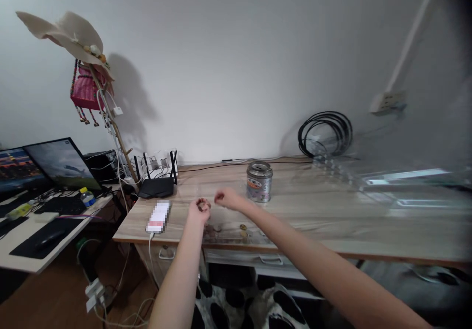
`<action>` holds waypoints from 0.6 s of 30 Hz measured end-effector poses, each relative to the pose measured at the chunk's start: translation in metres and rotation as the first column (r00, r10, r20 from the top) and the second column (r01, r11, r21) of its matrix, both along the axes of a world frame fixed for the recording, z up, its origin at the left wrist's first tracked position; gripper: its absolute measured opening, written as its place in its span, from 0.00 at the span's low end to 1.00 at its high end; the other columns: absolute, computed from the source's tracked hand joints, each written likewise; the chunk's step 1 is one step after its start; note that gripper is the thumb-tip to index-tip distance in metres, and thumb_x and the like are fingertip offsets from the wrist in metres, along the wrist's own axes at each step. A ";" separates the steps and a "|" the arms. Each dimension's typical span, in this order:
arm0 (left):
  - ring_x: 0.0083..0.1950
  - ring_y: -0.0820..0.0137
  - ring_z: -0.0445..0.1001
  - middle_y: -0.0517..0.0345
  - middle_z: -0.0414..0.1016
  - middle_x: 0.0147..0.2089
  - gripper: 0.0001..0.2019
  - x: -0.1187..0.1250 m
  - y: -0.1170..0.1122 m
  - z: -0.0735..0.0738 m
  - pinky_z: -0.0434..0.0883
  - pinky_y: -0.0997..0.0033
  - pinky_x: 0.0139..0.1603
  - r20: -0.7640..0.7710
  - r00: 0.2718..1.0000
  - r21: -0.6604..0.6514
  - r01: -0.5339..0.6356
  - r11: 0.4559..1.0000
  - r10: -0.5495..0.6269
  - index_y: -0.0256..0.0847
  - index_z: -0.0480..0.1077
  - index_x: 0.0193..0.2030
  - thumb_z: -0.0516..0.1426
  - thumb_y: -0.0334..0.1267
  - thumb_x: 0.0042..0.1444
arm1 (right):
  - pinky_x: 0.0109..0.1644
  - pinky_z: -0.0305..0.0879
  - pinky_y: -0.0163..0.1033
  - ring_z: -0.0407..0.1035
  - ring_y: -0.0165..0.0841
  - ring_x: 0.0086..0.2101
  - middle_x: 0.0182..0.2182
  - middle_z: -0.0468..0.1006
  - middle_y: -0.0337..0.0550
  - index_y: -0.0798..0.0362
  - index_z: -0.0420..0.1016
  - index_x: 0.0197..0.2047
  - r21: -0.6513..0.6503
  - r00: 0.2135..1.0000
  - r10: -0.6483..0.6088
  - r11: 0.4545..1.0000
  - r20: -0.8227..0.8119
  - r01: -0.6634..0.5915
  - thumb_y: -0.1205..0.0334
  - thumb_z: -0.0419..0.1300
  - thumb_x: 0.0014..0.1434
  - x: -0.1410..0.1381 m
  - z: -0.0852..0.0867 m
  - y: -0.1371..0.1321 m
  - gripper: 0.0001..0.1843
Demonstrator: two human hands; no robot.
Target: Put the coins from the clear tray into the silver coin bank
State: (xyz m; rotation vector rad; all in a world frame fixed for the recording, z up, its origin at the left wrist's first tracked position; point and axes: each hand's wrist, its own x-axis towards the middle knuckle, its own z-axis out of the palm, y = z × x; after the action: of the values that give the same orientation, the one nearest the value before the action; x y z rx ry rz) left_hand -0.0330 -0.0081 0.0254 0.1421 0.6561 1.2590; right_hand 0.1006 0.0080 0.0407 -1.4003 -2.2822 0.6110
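Note:
My left hand [200,211] is above the wooden desk with its fingers curled round something small and dark that I cannot make out. Just right of it, my right hand [226,199] has its fingertips pinched together; whatever may be between them is too small to see. Beyond my right hand stands a round metal tin [260,184] with a printed label and a lid, upright on the desk. A few small gold-coloured, coin-like pieces [243,227] lie between my forearms near the front edge, with blurred clear plastic around them.
A phone [158,217] on a charging cable lies left on the desk [313,221], in front of a black router [157,186]. Coiled black cable [325,134] leans on the wall; clear plastic [387,186] spreads at right. Monitors [63,164] stand on another desk at left.

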 end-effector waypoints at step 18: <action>0.35 0.68 0.72 0.47 0.68 0.31 0.09 -0.022 -0.019 -0.008 0.72 0.68 0.30 0.081 0.993 0.006 -0.085 0.996 0.084 0.32 0.63 0.32 0.43 0.28 0.51 | 0.25 0.55 0.29 0.62 0.27 0.24 0.25 0.73 0.40 0.58 0.72 0.31 -0.140 0.916 0.292 0.955 0.275 -0.263 0.71 0.57 0.34 -0.046 -0.034 -0.035 0.15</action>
State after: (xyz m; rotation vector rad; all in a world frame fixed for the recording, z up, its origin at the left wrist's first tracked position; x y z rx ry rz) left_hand -0.0555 -0.0272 0.0170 0.0709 0.5913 1.3425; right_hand 0.0548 -0.0272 0.0071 -1.2917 -2.7553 0.6468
